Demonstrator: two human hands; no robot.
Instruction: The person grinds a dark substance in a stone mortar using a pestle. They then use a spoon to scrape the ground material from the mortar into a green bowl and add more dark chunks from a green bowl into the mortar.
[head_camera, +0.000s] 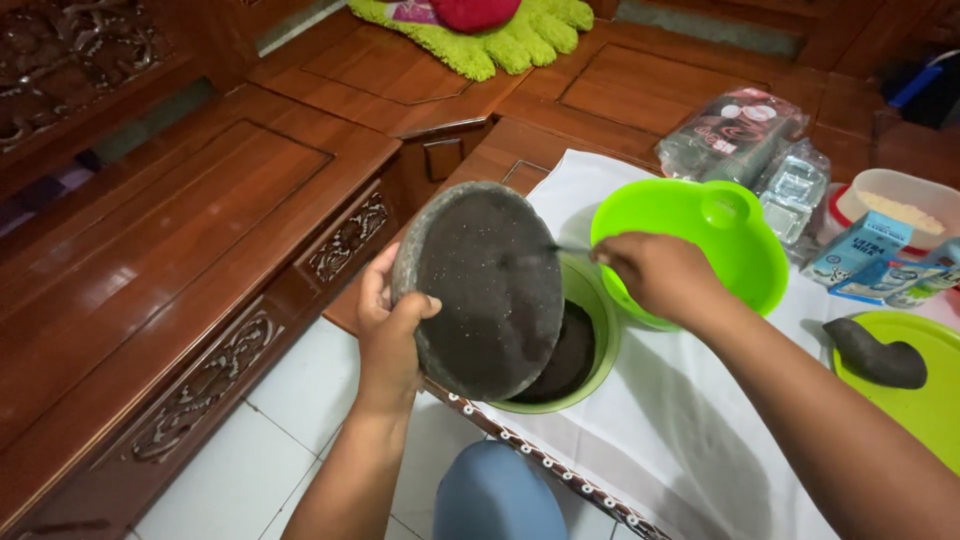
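Two hands busy: my left hand is clamped on the rim of the stone mortar, tipping it nearly upright over the green bowl, while my right hand has its fingers pinched shut on a spoon scraping the face. Plenty of dark ground stuff already sits in the bowl, and I'd say only a thin film is left on the stone. Stone pestle rests on the green plate, well apart.
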